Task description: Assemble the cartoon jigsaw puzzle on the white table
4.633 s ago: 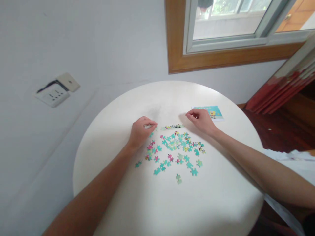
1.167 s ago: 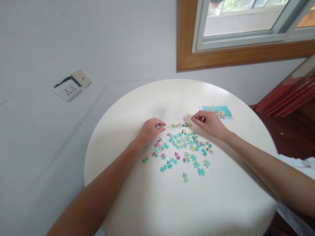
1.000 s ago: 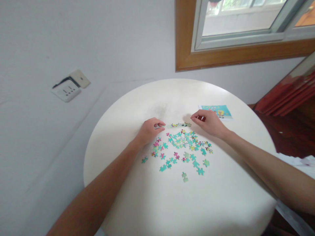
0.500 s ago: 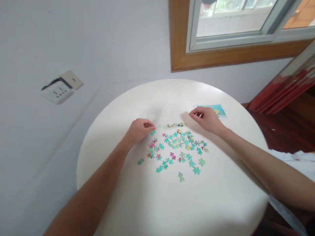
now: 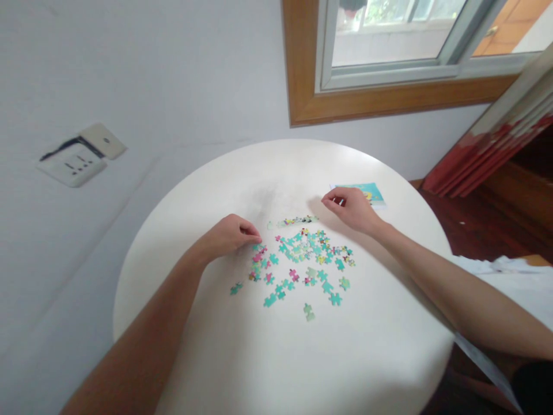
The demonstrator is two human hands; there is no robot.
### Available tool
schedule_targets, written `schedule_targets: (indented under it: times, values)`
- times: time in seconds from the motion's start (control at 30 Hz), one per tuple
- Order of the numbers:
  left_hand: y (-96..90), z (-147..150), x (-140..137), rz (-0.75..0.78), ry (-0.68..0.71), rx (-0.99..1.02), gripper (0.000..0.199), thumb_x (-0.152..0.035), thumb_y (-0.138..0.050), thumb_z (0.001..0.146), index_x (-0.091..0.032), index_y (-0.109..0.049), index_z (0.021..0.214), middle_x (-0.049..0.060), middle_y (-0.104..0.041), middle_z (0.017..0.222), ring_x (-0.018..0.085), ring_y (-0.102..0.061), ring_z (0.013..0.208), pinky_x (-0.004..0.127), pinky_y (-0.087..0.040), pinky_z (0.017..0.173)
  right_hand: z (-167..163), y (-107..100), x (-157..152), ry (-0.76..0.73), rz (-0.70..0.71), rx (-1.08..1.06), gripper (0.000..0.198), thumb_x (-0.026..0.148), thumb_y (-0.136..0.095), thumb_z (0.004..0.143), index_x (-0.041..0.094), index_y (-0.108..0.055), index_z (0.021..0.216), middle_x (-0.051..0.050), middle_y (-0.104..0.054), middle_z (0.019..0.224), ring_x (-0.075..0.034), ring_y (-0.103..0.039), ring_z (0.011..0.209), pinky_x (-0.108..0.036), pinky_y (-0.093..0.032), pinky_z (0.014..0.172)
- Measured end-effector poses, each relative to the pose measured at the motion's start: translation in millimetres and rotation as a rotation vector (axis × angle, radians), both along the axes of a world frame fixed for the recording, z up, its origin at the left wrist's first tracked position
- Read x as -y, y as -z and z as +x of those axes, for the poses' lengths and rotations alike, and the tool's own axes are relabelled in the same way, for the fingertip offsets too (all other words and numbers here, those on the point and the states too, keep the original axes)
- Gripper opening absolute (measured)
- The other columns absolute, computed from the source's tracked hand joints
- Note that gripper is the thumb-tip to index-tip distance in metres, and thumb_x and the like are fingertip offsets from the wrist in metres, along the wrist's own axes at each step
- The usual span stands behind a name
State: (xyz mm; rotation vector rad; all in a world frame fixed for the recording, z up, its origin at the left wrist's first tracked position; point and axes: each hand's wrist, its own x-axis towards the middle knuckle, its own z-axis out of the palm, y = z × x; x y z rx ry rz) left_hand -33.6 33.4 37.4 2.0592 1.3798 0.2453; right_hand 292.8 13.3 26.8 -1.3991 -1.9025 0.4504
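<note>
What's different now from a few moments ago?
The left hand has moved left and nearer the wearer, from the left end of the strip to the loose pieces, leaving a pale piece released. The right hand, picture card and most loose pieces look unmoved.

Jigsaw pieces (image 5: 294, 275), mainly teal, pink and pale green, lie scattered on the counter (image 5: 328, 351); beyond them, a narrow multicoloured puzzle strip (image 5: 298, 221) lies flat.

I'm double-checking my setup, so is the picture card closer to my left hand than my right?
No, the picture card lies just behind your right hand, which partly covers it.
</note>
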Motion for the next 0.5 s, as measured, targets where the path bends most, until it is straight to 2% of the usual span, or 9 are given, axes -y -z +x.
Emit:
schedule_targets:
  times: [0.07, 0.2, 0.33, 0.4, 0.5]
  values:
    - [1.0, 2.0, -0.2, 0.038, -0.042, 0.03, 0.027, -0.046, -0.067, 0.07, -0.021, -0.077, 0.07, 0.002, -0.069, 0.061, 0.016, -0.057, 0.056, 0.026, -0.04, 0.051, 0.0, -0.3, -0.5, 0.006, -0.004, 0.004, 0.02, 0.03, -0.056, 0.088, 0.017, -0.071, 0.082, -0.005, -0.072, 0.08, -0.012, -0.055, 0.063, -0.028, -0.043, 0.063]
    - [9.4, 10.8, -2.1, 0.2, -0.225, 0.11, 0.033, -0.047, -0.063, 0.075, -0.018, -0.077, 0.081, 0.003, -0.073, 0.07, 0.018, -0.062, 0.063, 0.026, -0.044, 0.057, -0.4, 0.8, -2.3, -0.008, 0.008, -0.008, 0.019, 0.027, -0.055, 0.088, 0.017, -0.07, 0.082, -0.004, -0.072, 0.079, -0.012, -0.055, 0.064, -0.027, -0.042, 0.064]
    - [16.6, 17.0, -3.4, 0.261, -0.248, 0.137, 0.034, -0.045, -0.062, 0.076, -0.017, -0.075, 0.088, 0.005, -0.075, 0.078, 0.02, -0.066, 0.071, 0.028, -0.048, 0.066, 0.6, -0.1, -2.6, -0.037, -0.001, -0.009, 0.019, 0.026, -0.055, 0.088, 0.016, -0.07, 0.082, -0.004, -0.07, 0.078, -0.012, -0.054, 0.064, -0.028, -0.042, 0.065]
    - [17.0, 18.4, -3.2, 0.283, -0.243, 0.131, 0.033, -0.045, -0.061, 0.076, -0.017, -0.075, 0.088, 0.005, -0.075, 0.078, 0.021, -0.066, 0.072, 0.029, -0.048, 0.068, 2.4, -5.2, 0.7, -0.091, -0.044, 0.028, 0.017, 0.024, -0.056, 0.086, 0.016, -0.07, 0.082, -0.003, -0.069, 0.077, -0.012, -0.054, 0.065, -0.028, -0.042, 0.065]
    - [14.3, 20.2, -2.2, 0.291, -0.256, 0.124, 0.033, -0.045, -0.061, 0.075, -0.018, -0.075, 0.086, 0.005, -0.074, 0.077, 0.021, -0.066, 0.072, 0.029, -0.048, 0.069, 6.1, -19.6, 12.6, -0.276, -0.171, 0.137, 0.012, 0.021, -0.058, 0.084, 0.018, -0.07, 0.082, -0.002, -0.068, 0.078, -0.012, -0.056, 0.068, -0.027, -0.042, 0.066]
